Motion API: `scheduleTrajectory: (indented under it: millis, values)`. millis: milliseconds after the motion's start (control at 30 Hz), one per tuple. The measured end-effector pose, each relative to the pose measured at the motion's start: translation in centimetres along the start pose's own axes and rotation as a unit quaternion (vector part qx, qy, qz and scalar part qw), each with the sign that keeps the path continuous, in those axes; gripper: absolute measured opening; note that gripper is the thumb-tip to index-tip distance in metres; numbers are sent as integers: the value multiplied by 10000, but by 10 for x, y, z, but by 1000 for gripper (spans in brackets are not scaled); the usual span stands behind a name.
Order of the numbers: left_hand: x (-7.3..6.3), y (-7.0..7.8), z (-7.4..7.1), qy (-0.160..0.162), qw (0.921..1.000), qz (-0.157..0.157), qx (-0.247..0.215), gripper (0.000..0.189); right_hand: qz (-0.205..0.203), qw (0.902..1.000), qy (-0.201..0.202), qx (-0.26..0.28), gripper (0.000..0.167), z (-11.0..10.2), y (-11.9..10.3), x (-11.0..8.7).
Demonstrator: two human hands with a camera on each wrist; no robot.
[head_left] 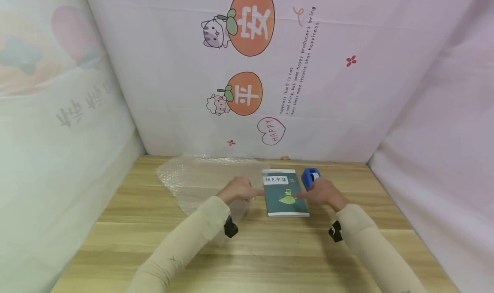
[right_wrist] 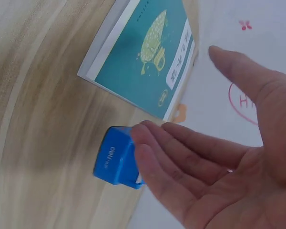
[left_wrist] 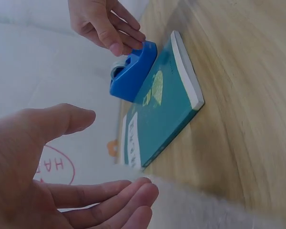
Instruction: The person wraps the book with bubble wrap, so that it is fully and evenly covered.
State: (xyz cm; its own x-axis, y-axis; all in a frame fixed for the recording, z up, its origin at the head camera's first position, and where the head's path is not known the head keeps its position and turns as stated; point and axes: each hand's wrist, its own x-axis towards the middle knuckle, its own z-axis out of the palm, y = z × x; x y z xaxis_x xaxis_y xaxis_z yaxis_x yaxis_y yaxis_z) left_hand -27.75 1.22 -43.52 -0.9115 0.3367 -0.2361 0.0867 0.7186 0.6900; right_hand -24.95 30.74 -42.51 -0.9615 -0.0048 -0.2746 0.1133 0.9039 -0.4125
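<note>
A green book (head_left: 275, 205) with white bands and a yellow-green picture lies flat on the wooden table. Left of it, my left hand (head_left: 238, 189) hovers with the thumb apart from the loosely bent fingers, holding nothing. A blue tape dispenser (left_wrist: 136, 71) stands along the book's right side, a roll of tape in it. Over that dispenser my right hand (right_wrist: 214, 162) hangs, thumb spread and fingers extended; its fingertips overlap the dispenser in the right wrist view, and I cannot tell whether they touch. Clear bubble wrap (head_left: 185, 179) spreads left of the book, partly behind the left hand.
A white printed cloth (head_left: 173, 91) rises behind the table (head_left: 254, 263), and plain-looking cloth walls stand on both sides. The bubble wrap reaches toward the table's back edge. Both forearms come in from the front, each with a dark camera at the wrist.
</note>
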Motion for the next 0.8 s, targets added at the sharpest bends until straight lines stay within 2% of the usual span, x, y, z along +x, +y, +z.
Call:
scheduleTrajectory:
  millis: [67,167,233,367,533,800]
  values:
    - [2,2,6,-110,9997,-110,-206,55,254,9997,-23,58,63,0,3,0]
    - [7,4,15,-198,9974,-324,-606,43,458,9984,-30,332,88,1,6,-2]
    - [11,6,21,-239,9946,-485,-886,38,532,9968,-47,598,94,2,7,-4]
    - [16,10,29,-323,9897,-674,-1220,53,691,9926,-121,989,85,6,8,-3]
    - [20,15,38,-359,9859,-772,-1441,33,937,9898,-233,1052,73,11,11,1]
    - [22,16,49,-251,9864,-815,-1404,32,1082,9855,-465,1219,51,16,9,3]
